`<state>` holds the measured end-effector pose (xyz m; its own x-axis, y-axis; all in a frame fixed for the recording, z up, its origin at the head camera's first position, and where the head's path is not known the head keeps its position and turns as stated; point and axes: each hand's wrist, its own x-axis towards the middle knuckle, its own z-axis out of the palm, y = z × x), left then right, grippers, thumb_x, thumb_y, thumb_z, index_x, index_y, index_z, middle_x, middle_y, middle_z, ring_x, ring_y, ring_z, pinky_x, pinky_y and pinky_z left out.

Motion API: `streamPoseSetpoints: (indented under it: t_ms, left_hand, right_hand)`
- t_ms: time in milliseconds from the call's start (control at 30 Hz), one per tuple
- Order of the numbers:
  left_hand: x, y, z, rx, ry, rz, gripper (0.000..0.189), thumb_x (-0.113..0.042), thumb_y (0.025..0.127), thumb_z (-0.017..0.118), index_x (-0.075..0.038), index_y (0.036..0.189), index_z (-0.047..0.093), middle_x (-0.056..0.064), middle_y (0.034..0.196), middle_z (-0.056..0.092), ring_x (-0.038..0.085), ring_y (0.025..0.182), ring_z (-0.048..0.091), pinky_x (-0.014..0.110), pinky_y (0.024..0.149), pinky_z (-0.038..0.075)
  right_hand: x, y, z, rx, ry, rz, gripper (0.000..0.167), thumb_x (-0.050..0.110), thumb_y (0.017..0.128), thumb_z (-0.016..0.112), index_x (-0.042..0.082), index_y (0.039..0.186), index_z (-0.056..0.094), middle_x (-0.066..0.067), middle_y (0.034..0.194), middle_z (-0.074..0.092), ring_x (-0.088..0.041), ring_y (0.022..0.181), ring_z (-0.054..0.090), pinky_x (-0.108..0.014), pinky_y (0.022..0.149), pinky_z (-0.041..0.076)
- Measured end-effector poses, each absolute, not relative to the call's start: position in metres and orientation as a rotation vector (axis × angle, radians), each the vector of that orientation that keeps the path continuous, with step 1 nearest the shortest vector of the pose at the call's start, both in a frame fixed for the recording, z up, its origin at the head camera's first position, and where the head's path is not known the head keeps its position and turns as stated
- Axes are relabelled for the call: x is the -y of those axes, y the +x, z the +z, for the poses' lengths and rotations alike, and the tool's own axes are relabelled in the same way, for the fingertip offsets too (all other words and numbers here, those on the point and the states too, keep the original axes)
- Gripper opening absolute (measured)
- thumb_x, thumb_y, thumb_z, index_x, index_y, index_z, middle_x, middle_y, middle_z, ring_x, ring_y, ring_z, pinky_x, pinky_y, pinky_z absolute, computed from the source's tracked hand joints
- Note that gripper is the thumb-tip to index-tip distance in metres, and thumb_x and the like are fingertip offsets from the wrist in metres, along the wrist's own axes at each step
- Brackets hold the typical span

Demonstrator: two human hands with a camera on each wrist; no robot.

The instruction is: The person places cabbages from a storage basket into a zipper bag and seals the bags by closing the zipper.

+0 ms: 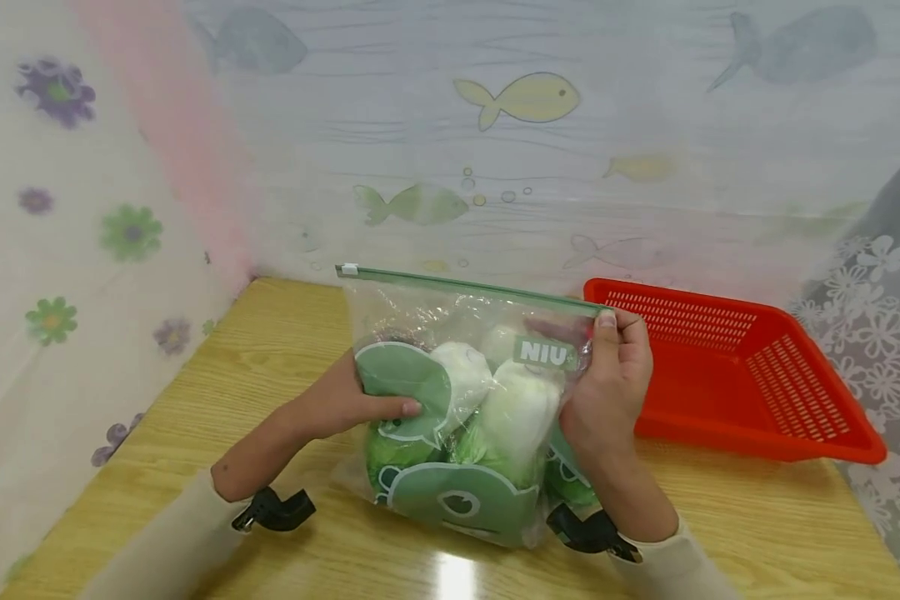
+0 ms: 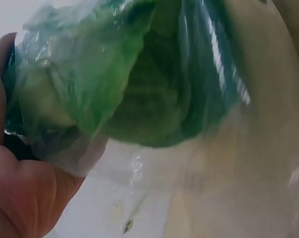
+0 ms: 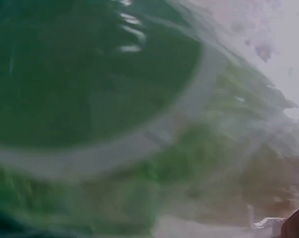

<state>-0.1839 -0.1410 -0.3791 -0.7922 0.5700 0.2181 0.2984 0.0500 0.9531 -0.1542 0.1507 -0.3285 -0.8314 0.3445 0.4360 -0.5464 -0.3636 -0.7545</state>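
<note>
A clear slider zip bag (image 1: 461, 504) with green cartoon prints stands upright over the table, filled with leafy vegetables (image 1: 521, 408) that have pale white stalks and green leaves. My left hand (image 1: 337, 404) grips the bag's left side, thumb lying across the front and the other fingers hidden behind. At the upper right corner my right hand (image 1: 611, 383) pinches the end of the green zip strip (image 1: 465, 287). The white slider (image 1: 350, 269) sits at the strip's left end. Green leaves (image 2: 154, 99) press against the plastic in the left wrist view; a blurred green print (image 3: 90, 74) fills much of the right wrist view.
A red plastic basket (image 1: 708, 396) with slotted walls stands on the wooden table (image 1: 285, 312) to the right, just beyond my right hand. Behind the table hangs a fish-patterned curtain (image 1: 420, 150); a flower-patterned one (image 1: 82, 275) runs along the left edge.
</note>
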Motion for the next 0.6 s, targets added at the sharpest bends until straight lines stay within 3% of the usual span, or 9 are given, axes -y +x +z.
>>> streamPoseSetpoints:
  t_ms: [100,200,333,433,600]
  left_hand:
    - [0.148,-0.186,-0.381,-2.117,0.768,1.853,0.063,-0.016,0.089,0.088,-0.010,0.141,0.053,0.011,0.119,0.072,0.029,0.103,0.072,0.041,0.086,0.062]
    - [0.160,-0.189,-0.388,-2.035,0.655,1.931,0.057,-0.011,0.092,0.083,-0.010,0.140,0.052,0.008,0.119,0.070,0.023,0.103,0.070,0.038,0.085,0.062]
    - [0.184,-0.197,-0.397,-1.860,0.549,2.097,0.039,-0.005,0.099,0.072,-0.012,0.135,0.056,0.004,0.114,0.067,0.017,0.098,0.070,0.036,0.082,0.063]
    - [0.203,-0.203,-0.404,-1.772,0.465,2.184,0.029,-0.007,0.104,0.064,-0.012,0.131,0.055,0.001,0.110,0.065,0.015,0.096,0.071,0.035,0.081,0.064]
    - [0.225,-0.211,-0.415,-1.695,0.282,2.156,0.023,-0.015,0.110,0.055,-0.009,0.131,0.047,0.002,0.109,0.068,0.017,0.097,0.074,0.038,0.083,0.064]
  right_hand:
    - [-0.150,-0.159,-0.332,1.467,0.300,2.287,0.017,0.023,0.115,0.046,0.009,0.113,0.056,-0.012,0.108,0.076,-0.031,0.102,0.077,-0.038,0.085,0.064]
    - [-0.149,-0.163,-0.337,1.703,0.311,2.397,0.020,0.022,0.114,0.045,0.009,0.127,0.054,-0.012,0.125,0.070,-0.030,0.118,0.068,-0.039,0.093,0.061]
    - [-0.143,-0.161,-0.348,2.157,0.335,2.362,0.052,0.018,0.109,0.054,0.006,0.156,0.037,-0.018,0.149,0.053,-0.035,0.135,0.057,-0.050,0.115,0.046]
    - [-0.127,-0.159,-0.359,2.432,0.393,2.246,0.069,0.019,0.106,0.064,0.010,0.165,0.029,-0.022,0.155,0.049,-0.038,0.137,0.057,-0.056,0.115,0.045]
    - [-0.087,-0.165,-0.377,2.588,0.403,2.124,0.078,0.026,0.105,0.069,0.011,0.167,0.025,-0.023,0.156,0.046,-0.038,0.136,0.058,-0.055,0.106,0.052]
